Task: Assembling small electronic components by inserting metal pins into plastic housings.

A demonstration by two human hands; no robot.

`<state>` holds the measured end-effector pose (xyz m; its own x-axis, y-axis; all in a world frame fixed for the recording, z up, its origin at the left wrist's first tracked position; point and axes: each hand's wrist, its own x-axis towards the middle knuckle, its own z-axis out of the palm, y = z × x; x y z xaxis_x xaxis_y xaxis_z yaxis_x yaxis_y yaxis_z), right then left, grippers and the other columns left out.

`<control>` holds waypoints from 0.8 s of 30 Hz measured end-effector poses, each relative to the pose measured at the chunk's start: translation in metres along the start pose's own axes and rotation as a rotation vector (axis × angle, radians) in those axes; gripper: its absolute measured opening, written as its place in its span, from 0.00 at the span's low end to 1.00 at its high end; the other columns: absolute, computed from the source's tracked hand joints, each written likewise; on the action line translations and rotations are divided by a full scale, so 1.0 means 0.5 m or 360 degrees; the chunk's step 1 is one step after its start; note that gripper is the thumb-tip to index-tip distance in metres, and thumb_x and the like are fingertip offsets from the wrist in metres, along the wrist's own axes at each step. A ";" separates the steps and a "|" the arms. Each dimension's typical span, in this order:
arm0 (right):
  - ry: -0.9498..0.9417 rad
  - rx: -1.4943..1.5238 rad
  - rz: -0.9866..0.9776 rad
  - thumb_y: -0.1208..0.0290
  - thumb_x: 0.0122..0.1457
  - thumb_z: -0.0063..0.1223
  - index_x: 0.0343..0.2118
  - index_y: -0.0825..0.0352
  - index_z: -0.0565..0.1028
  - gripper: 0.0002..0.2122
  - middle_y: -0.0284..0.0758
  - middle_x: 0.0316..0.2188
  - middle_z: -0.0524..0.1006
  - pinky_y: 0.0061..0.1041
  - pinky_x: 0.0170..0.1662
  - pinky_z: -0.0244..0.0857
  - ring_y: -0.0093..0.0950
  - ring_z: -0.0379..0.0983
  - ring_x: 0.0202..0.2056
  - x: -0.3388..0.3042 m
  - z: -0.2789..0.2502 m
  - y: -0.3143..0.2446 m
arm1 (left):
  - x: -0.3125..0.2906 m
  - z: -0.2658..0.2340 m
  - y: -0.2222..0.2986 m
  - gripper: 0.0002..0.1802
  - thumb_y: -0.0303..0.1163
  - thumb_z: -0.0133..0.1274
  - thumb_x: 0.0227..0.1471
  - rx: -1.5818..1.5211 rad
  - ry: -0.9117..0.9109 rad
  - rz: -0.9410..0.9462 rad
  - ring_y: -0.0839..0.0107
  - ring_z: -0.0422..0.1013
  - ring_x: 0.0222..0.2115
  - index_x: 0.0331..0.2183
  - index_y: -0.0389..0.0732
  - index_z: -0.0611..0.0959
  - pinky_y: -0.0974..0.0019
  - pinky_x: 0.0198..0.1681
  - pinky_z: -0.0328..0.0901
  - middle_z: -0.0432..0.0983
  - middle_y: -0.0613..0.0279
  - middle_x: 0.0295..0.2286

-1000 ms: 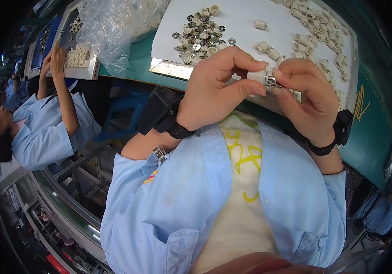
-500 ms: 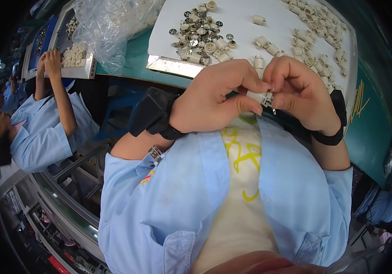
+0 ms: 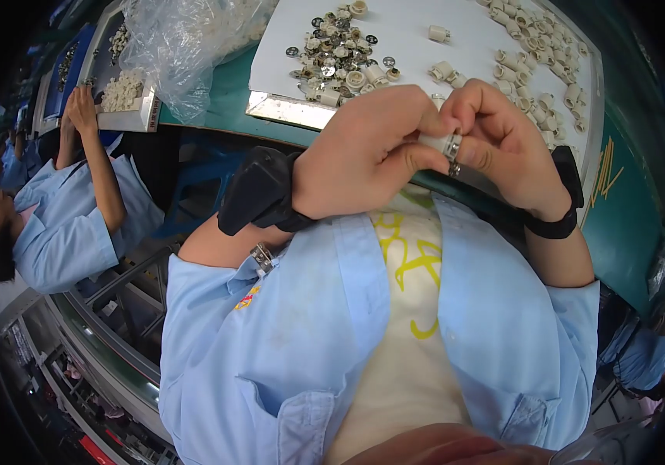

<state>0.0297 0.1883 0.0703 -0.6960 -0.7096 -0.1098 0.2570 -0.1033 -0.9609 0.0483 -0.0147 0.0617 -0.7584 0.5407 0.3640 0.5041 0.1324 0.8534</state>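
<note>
While the tabletop [image 3: 619, 240] carries a tray [image 3: 402, 39], the left hand [image 3: 363, 147] pinches a socket [image 3: 431, 141] near its front edge, the right hand [image 3: 506, 143] closed narrowly around the metal end [image 3: 454, 147]. Fitting this metal seems the present step; the next move probably asks for careful alignment.

A white, metal-ended cylinder [image 3: 436, 142] is pinched sideways between left grip [image 3: 371, 151] and right grip [image 3: 506, 147].

My left hand [image 3: 367, 155] and right hand [image 3: 510, 151] partly hide the white fitting [image 3: 433, 142]; the top edge cuts off the plastic bag [image 3: 185, 54].
</note>
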 end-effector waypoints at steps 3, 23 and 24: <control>0.0021 0.0070 -0.0080 0.66 0.51 0.54 0.31 0.65 0.62 0.13 0.29 0.33 0.63 0.16 0.41 0.55 0.17 0.60 0.37 0.010 -0.011 -0.002 | 0.016 0.000 0.004 0.15 0.24 0.58 0.40 -0.0129 0.0104 -0.0123 0.72 0.67 0.30 0.34 0.35 0.74 0.73 0.34 0.62 0.70 0.60 0.28; 0.0003 0.0113 -0.0190 0.73 0.50 0.55 0.38 0.68 0.68 0.13 0.27 0.32 0.67 0.14 0.38 0.58 0.15 0.62 0.34 0.014 -0.012 0.016 | 0.007 -0.005 -0.001 0.15 0.25 0.59 0.39 -0.0067 0.0148 -0.0070 0.71 0.65 0.27 0.33 0.35 0.74 0.73 0.31 0.59 0.69 0.60 0.26; 0.0042 0.0066 -0.0230 0.71 0.49 0.56 0.37 0.68 0.67 0.14 0.29 0.34 0.67 0.16 0.39 0.59 0.17 0.63 0.36 0.011 -0.003 0.015 | 0.007 -0.006 -0.001 0.15 0.25 0.59 0.39 -0.0067 0.0149 -0.0072 0.71 0.65 0.27 0.33 0.35 0.74 0.73 0.31 0.59 0.69 0.60 0.26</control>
<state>0.0269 0.1848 0.0620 -0.7448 -0.6669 0.0217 0.1800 -0.2321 -0.9559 0.0442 -0.0156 0.0637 -0.8162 0.4547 0.3566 0.4524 0.1189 0.8838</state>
